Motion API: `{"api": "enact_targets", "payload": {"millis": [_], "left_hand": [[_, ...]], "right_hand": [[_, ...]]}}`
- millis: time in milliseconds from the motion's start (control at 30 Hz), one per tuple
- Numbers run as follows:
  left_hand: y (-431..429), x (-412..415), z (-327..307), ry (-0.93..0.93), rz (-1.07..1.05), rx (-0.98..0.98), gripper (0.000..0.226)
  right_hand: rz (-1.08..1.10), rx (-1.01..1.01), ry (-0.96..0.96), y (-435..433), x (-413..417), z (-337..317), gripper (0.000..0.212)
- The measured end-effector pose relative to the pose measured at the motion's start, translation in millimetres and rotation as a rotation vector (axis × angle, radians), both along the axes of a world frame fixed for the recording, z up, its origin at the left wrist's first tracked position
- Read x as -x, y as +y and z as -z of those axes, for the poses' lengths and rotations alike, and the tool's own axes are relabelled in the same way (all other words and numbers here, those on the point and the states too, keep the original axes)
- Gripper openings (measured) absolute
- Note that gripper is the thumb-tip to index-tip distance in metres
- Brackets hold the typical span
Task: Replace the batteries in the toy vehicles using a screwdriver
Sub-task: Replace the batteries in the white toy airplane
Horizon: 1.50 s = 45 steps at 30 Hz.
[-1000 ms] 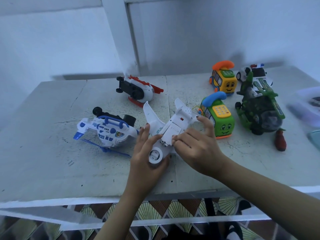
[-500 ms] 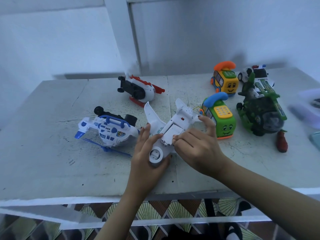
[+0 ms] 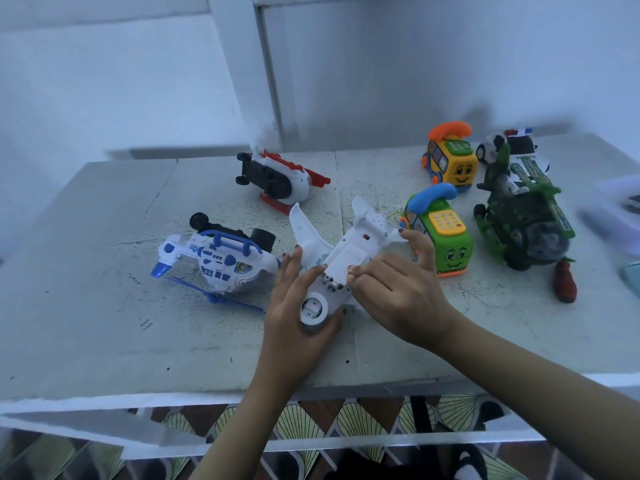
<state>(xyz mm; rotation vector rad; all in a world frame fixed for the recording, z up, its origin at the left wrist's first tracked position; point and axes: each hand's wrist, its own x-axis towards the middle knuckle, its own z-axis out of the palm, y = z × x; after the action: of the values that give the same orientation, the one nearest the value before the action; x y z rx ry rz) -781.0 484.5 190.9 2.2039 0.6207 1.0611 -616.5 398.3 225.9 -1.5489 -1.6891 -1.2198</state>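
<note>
My L hand [image 3: 298, 317] cups the white toy plane [image 3: 346, 261] from below, thumb on top. R hand [image 3: 398, 292] is palm-down, fingers curled onto it; R forearm [image 3: 519, 386] runs off lower right.

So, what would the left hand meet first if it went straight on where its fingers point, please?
The left hand holds the white plane, so its wing comes first; beyond that, probably the red-and-white helicopter, though depth is unclear.

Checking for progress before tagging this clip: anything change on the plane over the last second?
Nothing visibly changed. The left hand still grips the nose of the upturned plane, and the right hand still holds its middle. The blue helicopter, green bus and red tool lie where they were.
</note>
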Motion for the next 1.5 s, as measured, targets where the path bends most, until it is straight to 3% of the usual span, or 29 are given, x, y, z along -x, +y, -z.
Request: {"api": "enact_targets", "payload": {"millis": [800,1133,1500], "left_hand": [[2,0,0,-0.008,0.003,0.024,0.057],[0,0,-3,-0.016,0.003,0.049,0.048],[1,0,-2,-0.016,-0.006,0.027,0.058]], "right_hand": [[0.023,0.004,0.016,2,2,5,0.030],[0.005,0.103,0.042,-3,-1,2,0.018],[0.126,0.099,0.074,2,12,2,0.018]]}}
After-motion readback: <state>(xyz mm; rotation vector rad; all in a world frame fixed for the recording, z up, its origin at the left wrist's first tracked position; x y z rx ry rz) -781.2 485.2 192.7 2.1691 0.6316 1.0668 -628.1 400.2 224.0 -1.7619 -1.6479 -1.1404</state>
